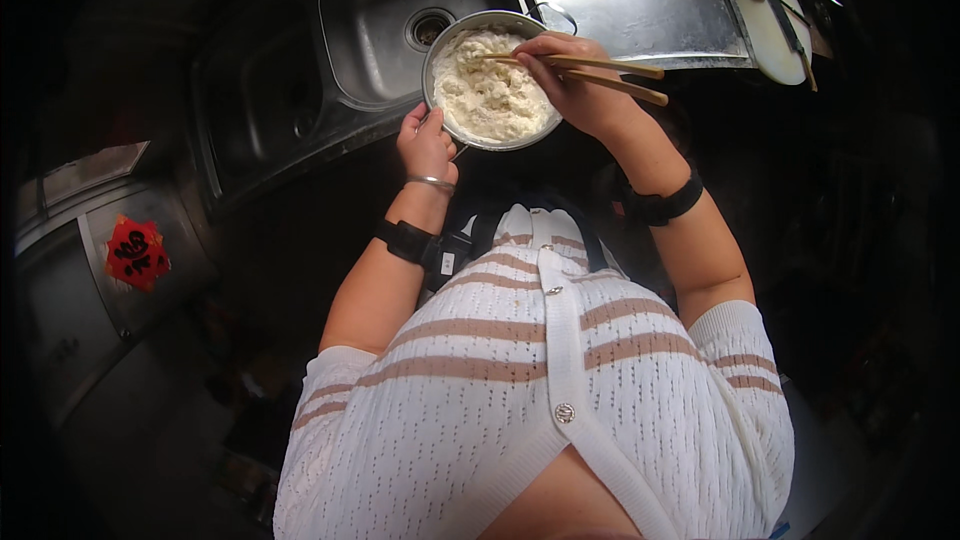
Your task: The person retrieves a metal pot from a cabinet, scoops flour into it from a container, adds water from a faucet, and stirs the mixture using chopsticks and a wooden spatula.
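Note:
A round metal pan [429, 82] with wire handles is held in front of me, overlapping the front edge of the sink. Inside it lies a lumpy, pale, wet dough-like mixture [491, 94]. My left hand [427, 141] grips the pan at its near left rim, thumb on top. Over the pan's right side, my right hand [574, 79] holds a pair of wooden chopsticks [619, 67]. Their tips reach into the mixture, and their thick ends stick out to the right past the hand.
Beyond the pan is a stainless steel sink [367, 37] with a drain [430, 28]. To its right runs a shiny metal counter [637, 7]. A white cutting board [765, 37] bearing a knife [784, 22] sits at the far right. A red paper decoration [137, 251] hangs on a cabinet at left.

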